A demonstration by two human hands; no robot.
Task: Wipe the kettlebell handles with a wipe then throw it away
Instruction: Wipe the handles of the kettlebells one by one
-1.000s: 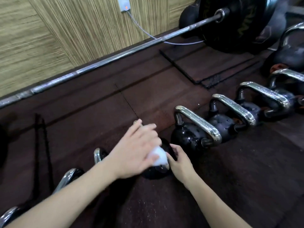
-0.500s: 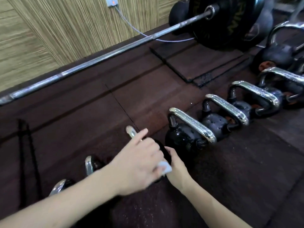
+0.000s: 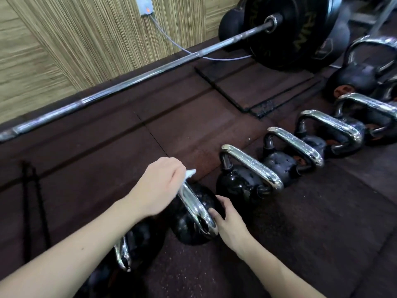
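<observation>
A row of black kettlebells with chrome handles runs from lower left to upper right on the dark rubber floor. My left hand (image 3: 160, 186) is shut on a white wipe (image 3: 189, 174) at the far end of the chrome handle (image 3: 196, 206) of one black kettlebell (image 3: 194, 231). A corner of the wipe sticks out past my fingers. My right hand (image 3: 228, 220) rests against that kettlebell's right side, near the handle's near end. To the right, the neighbouring kettlebell (image 3: 240, 186) has a wet, speckled handle.
Another kettlebell (image 3: 133, 246) lies under my left forearm. Several more kettlebells (image 3: 335, 134) line up to the right. A long barbell (image 3: 129, 84) with a black plate (image 3: 287, 29) lies along the wooden wall. A loose mat tile (image 3: 257, 87) sits behind.
My left hand slid the wipe from the near end of the handle up to its far end, uncovering the chrome handle. My right hand stayed against the kettlebell's side.
</observation>
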